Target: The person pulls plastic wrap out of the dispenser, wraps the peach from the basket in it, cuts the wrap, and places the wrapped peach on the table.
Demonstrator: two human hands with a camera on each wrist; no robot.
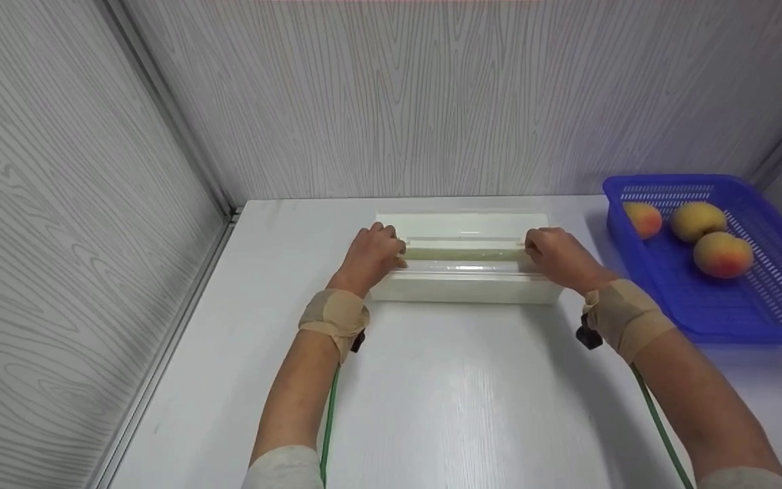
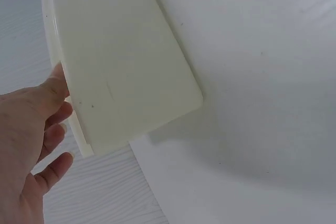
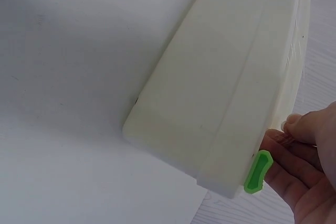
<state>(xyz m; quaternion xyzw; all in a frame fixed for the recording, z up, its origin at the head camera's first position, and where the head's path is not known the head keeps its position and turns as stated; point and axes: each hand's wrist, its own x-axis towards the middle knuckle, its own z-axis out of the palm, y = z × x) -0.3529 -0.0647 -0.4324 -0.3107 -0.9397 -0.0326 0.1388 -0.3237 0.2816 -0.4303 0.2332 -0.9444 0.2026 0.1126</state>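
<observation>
A long off-white plastic wrap dispenser lies on the white table, its lid tipped back. A pale roll of plastic wrap lies inside, with shiny clear film along its front. At the left end my left hand has curled fingers and pinches at the film's edge; the fingertips are partly behind the dispenser wall. Over the right end, my right hand pinches the film between thumb and forefinger. A green slider end sticks out of the dispenser beside the right fingers.
A blue plastic basket stands on the right, holding a few peaches. Wood-grained panels rise behind the table and along its left side. Green cables run down along both forearms.
</observation>
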